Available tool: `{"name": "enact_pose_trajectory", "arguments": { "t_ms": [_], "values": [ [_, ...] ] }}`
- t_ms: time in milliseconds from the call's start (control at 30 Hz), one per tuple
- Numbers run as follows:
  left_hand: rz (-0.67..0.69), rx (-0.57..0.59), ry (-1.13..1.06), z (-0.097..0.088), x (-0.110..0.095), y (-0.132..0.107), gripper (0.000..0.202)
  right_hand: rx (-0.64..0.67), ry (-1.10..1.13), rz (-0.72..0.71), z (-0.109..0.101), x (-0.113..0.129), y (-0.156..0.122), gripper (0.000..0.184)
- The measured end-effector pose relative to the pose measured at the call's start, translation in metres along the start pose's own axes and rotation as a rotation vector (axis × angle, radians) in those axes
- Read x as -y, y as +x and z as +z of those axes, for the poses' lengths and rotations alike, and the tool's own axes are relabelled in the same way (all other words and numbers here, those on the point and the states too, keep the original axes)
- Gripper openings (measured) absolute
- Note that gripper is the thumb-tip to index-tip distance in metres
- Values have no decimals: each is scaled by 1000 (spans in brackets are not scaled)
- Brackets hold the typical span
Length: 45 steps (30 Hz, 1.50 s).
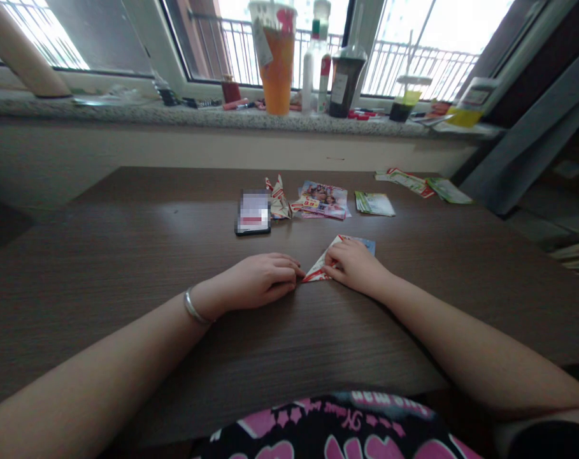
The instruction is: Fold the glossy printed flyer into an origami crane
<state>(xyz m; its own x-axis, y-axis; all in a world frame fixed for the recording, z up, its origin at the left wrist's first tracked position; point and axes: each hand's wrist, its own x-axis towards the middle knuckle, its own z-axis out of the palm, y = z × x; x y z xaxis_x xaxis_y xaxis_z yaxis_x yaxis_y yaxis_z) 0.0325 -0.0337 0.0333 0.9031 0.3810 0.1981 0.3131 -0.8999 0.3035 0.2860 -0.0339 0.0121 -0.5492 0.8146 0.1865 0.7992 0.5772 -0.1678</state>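
Observation:
A sheet of printed paper, white and red with a blue part at the right, lies folded to a point on the dark table. My right hand rests on it with fingers curled, thumb and fingertips pressing the paper down. At the sharp left tip of the sheet is my left hand, its fingers bent and close together, the index fingertip on the tip. A silver bracelet circles the left wrist. The part of the paper beneath my right palm is hidden.
Beyond my hands lie a phone, a folded paper piece, printed leaflets, a small green-and-white stack and more paper strips. Drink cups, including an orange one, and bottles line the window sill.

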Motion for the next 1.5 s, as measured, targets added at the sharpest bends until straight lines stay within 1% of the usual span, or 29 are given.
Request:
{"name": "enact_pose_trajectory", "arguments": {
  "t_ms": [100, 167, 267, 333, 467, 567, 633, 733, 800, 900, 1033, 1100, 1200, 1300, 1500],
  "values": [
    [-22, -22, -40, 2, 1, 0, 19, 2, -3, 1, -1, 0, 1, 14],
    [-32, -24, -38, 4, 1, 0, 21, 1, -5, -2, -2, 0, 1, 14],
    [6, -15, 11, 8, 0, 1, 37, 1, -14, -31, -2, -1, 1, 15],
    [40, -10, 52, 11, 0, 2, 45, -7, -21, -81, -2, -2, 1, 15],
    [45, 14, 106, 12, -1, 2, 47, -58, -22, -174, 0, -5, 2, 13],
    [30, 35, 146, 9, -5, 3, 44, -127, -23, -188, 0, -8, 3, 13],
    [30, 37, 171, 7, -8, 4, 41, -190, -12, -166, -1, -9, 3, 16],
    [49, 33, 202, 6, -11, 4, 33, -265, 21, -82, -2, -9, 2, 30],
    [57, 30, 214, 6, -13, 5, 27, -263, 56, -12, -1, -10, 2, 39],
    [33, 46, 201, 5, -14, 5, 23, -206, 118, 62, 0, -11, 3, 47],
    [-15, 86, 142, 5, -15, 6, 22, -185, 136, 100, 2, -12, 5, 46],
    [-20, 81, 123, 6, -14, 6, 21, -185, 123, 120, 2, -13, 6, 44],
    [-8, 69, 115, 7, -13, 6, 21, -161, 77, 154, 2, -13, 6, 39],
    [11, 71, 121, 8, -12, 6, 24, -138, 40, 159, 3, -14, 6, 36],
    [23, 63, 133, 8, -13, 6, 25, -167, 77, 177, 3, -15, 6, 40]
  ]
}}
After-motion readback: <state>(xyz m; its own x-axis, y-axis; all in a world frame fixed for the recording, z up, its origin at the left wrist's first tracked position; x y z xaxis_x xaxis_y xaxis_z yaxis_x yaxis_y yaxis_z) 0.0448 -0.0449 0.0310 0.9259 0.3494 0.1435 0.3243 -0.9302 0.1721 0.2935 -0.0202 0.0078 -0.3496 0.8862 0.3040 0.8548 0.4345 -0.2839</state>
